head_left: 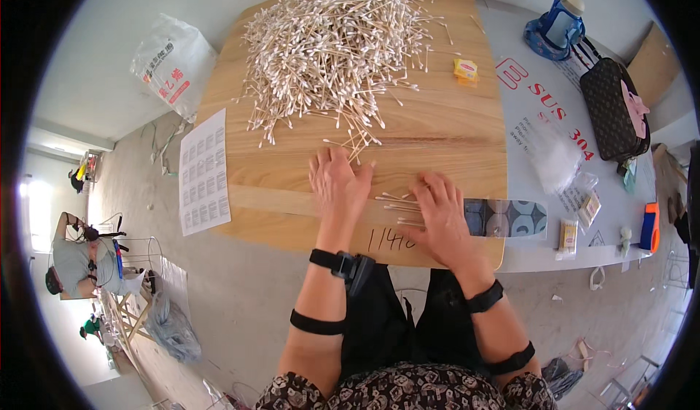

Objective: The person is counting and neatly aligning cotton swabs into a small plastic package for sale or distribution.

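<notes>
Both my hands are over the wooden tabletop (452, 118). My left hand (339, 184) lies palm down just below a few stray cotton swabs (356, 146); its fingertips reach toward them, with the thumb held apart. My right hand (441, 217) rests on the table with fingers and thumb spread. Several cotton swabs (397, 206) stick out to the left between its thumb and index finger, their other ends hidden under the hand. Beside that hand lies a flat clear plastic bag with a dark blue pattern (506, 217). A large heap of cotton swabs (332, 45) covers the far part of the table.
A printed sheet (204, 173) lies at the left edge, near a white plastic sack (173, 67). Small yellow packets (465, 71) sit at right. The side surface holds a brown bag (616, 111), a blue-covered bottle (560, 27) and packed swabs (567, 236). Other people (80, 257) are at far left.
</notes>
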The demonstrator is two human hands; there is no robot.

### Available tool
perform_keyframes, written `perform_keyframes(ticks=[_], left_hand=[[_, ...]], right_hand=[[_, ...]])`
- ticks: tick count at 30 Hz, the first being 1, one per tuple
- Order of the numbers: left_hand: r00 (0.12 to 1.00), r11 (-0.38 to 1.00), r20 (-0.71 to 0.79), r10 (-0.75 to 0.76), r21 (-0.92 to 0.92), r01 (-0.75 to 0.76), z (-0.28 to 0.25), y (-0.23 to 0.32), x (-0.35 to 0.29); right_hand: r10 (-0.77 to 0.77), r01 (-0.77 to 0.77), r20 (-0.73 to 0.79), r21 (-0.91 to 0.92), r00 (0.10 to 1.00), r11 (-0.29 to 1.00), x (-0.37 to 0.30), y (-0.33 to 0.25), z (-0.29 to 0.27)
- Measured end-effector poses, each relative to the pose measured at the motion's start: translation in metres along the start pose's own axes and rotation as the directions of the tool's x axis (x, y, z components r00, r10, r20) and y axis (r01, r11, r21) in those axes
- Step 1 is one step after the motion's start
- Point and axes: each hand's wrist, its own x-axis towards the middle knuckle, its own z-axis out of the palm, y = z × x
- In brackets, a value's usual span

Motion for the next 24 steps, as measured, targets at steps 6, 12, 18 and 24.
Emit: perform_keyframes(ticks=[6, 12, 18, 24], left_hand=[[0.969, 0.983, 0.166, -0.184, 0.049, 0.178, 0.004, -0.006, 0.01], [0.956, 0.984, 0.243, -0.161, -0.034, 0.175, -0.001, 0.001, -0.008], [0.972, 0.964, 0.12, 0.204, -0.2, -0.178, -0.004, 0.004, -0.026], [0.95, 0.94, 0.139, 0.281, -0.24, -0.243, -0.002, 0.01, -0.038]], right_hand=[[0.009, -0.011, 0.059, 0.02, 0.998, 1.0, -0.012, -0.005, 0.001], [-0.007, 0.008, -0.014, 0.055, 1.0, 0.998, -0.021, -0.001, 0.005], [-0.014, 0.021, -0.09, 0.075, 0.996, 0.997, -0.024, 0.0, 0.006], [0.003, 0.005, -0.089, 0.093, 0.996, 0.996, -0.024, 0.002, 0.009]])
